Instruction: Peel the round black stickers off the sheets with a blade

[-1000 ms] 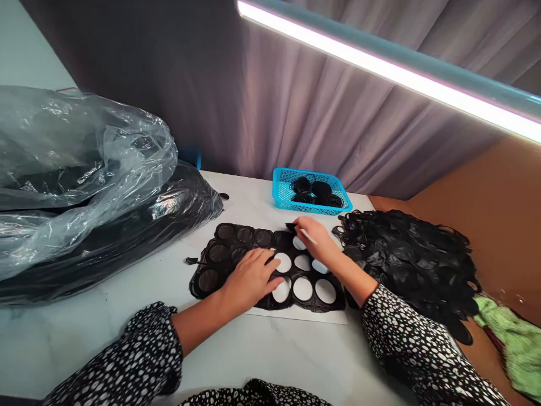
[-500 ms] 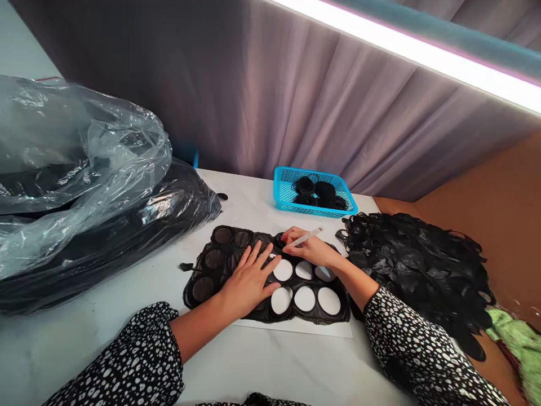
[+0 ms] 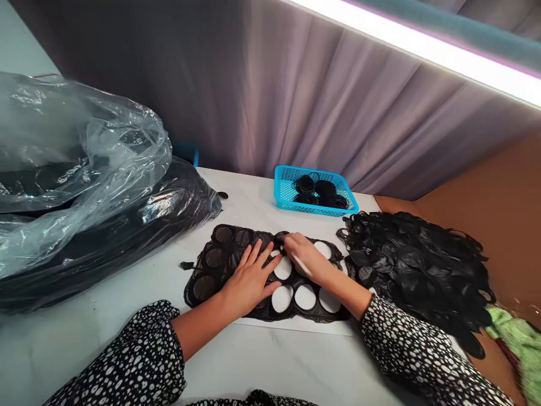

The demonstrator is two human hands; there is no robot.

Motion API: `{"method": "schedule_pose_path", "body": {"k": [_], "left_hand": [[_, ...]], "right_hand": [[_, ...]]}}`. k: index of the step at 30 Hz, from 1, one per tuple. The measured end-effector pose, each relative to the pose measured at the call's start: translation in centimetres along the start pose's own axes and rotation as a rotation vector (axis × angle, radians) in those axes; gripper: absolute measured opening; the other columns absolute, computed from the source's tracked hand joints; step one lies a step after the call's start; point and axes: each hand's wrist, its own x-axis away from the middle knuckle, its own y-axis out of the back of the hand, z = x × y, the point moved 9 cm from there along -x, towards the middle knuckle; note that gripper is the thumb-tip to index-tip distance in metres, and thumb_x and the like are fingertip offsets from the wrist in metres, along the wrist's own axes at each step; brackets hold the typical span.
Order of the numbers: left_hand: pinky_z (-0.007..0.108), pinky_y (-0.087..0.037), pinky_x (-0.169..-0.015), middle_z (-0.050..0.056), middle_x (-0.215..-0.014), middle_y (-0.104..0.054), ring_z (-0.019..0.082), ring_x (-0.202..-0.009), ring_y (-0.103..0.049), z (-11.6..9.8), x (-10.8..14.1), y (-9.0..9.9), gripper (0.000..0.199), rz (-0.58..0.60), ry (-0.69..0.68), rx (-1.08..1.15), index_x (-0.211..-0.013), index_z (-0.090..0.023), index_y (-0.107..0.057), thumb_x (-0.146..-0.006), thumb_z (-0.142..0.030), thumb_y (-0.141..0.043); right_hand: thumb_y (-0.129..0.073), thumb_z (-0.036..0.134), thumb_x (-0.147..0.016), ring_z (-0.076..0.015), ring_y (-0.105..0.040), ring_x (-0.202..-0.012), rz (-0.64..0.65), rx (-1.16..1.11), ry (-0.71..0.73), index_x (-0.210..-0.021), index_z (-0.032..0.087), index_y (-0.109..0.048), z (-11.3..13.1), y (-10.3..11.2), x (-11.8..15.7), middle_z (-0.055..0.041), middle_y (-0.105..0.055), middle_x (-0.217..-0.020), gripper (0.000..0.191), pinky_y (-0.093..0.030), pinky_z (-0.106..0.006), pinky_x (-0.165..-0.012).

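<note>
While the left hand (image 3: 249,285) has stayed spread flat on the black sheet (image 3: 293,286), its fingers wide apart, the right hand (image 3: 306,256) has turned over near the sheet's far edge. Half a second ago the pale stick (image 3: 302,267) in its grip poked up and away from the sheet; now it slants down toward the sheet's near edge. The right fingers are drawn in narrow around the stick, their tips mostly hidden beside a dark round piece (image 3: 280,237) at the sheet's far edge; I cannot tell whether that piece is loose. With the turn, a white circle (image 3: 322,249) in the sheet's far row has come into view. The spot being worked is much the same, so this seems a change of angle rather than a move to another opening. The sheet lies on the desk (image 3: 253,366), with a blue basket (image 3: 316,210) beyond it and a black pile (image 3: 409,270) to its right.
</note>
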Motion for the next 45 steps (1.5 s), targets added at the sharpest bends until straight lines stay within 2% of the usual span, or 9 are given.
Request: {"method": "schedule_pose_path", "body": {"k": [4,7,13,17,24,34,40,42,45], "left_hand": [[0.058,-0.024,-0.113,0.011,-0.157,-0.028,0.037,-0.145,-0.016,-0.1,0.0,0.0,0.055,0.008,0.002,-0.002,-0.144,-0.024,-0.041,-0.095,-0.045,-0.054],[0.056,-0.027,-0.113,0.012,-0.157,-0.028,0.037,-0.145,-0.018,0.0,0.2,0.3,0.059,0.012,-0.016,-0.013,-0.145,-0.024,-0.040,-0.093,-0.046,-0.057],[0.049,-0.029,-0.114,0.022,-0.152,-0.033,0.034,-0.142,-0.029,2.5,2.2,1.5,0.064,-0.102,0.052,-0.120,-0.142,-0.010,-0.041,-0.095,-0.050,-0.052],[0.046,-0.031,-0.114,0.018,-0.151,-0.036,0.031,-0.142,-0.031,3.2,3.3,1.4,0.059,-0.081,0.041,-0.137,-0.142,-0.012,-0.043,-0.096,-0.050,-0.050],[0.048,-0.027,-0.115,0.014,-0.155,-0.031,0.033,-0.144,-0.025,3.3,3.5,1.2,0.062,-0.025,0.068,-0.107,-0.145,-0.016,-0.040,-0.094,-0.047,-0.056],[0.050,-0.027,-0.115,0.013,-0.156,-0.029,0.035,-0.144,-0.022,3.3,3.5,1.2,0.060,-0.026,0.086,-0.072,-0.146,-0.019,-0.039,-0.095,-0.048,-0.054],[0.052,-0.027,-0.114,0.014,-0.157,-0.026,0.036,-0.145,-0.020,3.5,3.6,0.9,0.060,-0.046,0.097,-0.069,-0.144,-0.019,-0.041,-0.093,-0.047,-0.057],[0.053,-0.028,-0.113,0.015,-0.159,-0.018,0.037,-0.145,-0.018,3.7,3.8,0.9,0.059,-0.070,0.109,-0.059,-0.144,-0.021,-0.041,-0.093,-0.047,-0.057],[0.055,-0.030,-0.111,0.015,-0.161,-0.009,0.039,-0.145,-0.015,3.8,3.9,0.9,0.059,-0.088,0.131,-0.043,-0.145,-0.024,-0.041,-0.093,-0.046,-0.058]], "right_hand": [[-0.041,0.017,-0.090,-0.0208,-0.051,-0.072,-0.302,0.106,-0.297,-0.079,0.020,-0.047,-5.8,5.3,-0.7,-0.0068,-0.057,-0.080,0.012,-0.040,-0.032,-0.068],[-0.043,0.017,-0.087,-0.0223,-0.052,-0.074,-0.331,0.182,-0.306,-0.077,0.021,-0.045,-6.0,6.9,-2.2,-0.0081,-0.058,-0.080,0.011,-0.038,-0.032,-0.067],[-0.041,0.015,-0.091,-0.0207,-0.053,-0.079,-0.050,0.019,-0.035,-0.083,0.019,-0.051,1.2,0.7,-5.0,-0.0077,-0.059,-0.084,0.014,-0.041,-0.031,-0.072],[-0.051,0.016,-0.089,-0.0164,-0.055,-0.077,0.108,-0.270,0.007,-0.078,0.018,-0.052,3.0,-2.3,-5.0,-0.0055,-0.061,-0.088,0.011,-0.043,-0.028,-0.072],[-0.057,0.023,-0.089,-0.0194,-0.055,-0.099,0.214,-0.468,0.013,-0.069,0.018,-0.055,2.7,-2.7,-4.7,-0.0064,-0.057,-0.097,0.021,-0.043,-0.034,-0.090],[-0.060,0.018,-0.086,-0.0208,-0.054,-0.103,0.238,-0.496,-0.027,-0.068,0.017,-0.057,2.7,-3.1,-4.7,-0.0074,-0.054,-0.100,0.018,-0.044,-0.035,-0.088],[-0.044,0.015,-0.092,-0.0227,-0.051,-0.092,0.114,-0.141,0.151,-0.086,0.019,-0.053,4.8,-3.6,-3.5,-0.0108,-0.056,-0.101,0.012,-0.044,-0.037,-0.084],[-0.039,0.014,-0.093,-0.0233,-0.049,-0.084,-0.011,-0.024,0.088,-0.087,0.019,-0.051,3.3,-2.5,-3.5,-0.0096,-0.056,-0.091,0.015,-0.043,-0.036,-0.077],[-0.037,0.017,-0.092,-0.0225,-0.046,-0.073,-0.295,0.099,-0.130,-0.083,0.021,-0.047,-0.7,1.8,-3.5,-0.0059,-0.051,-0.077,0.014,-0.039,-0.034,-0.067]]}}
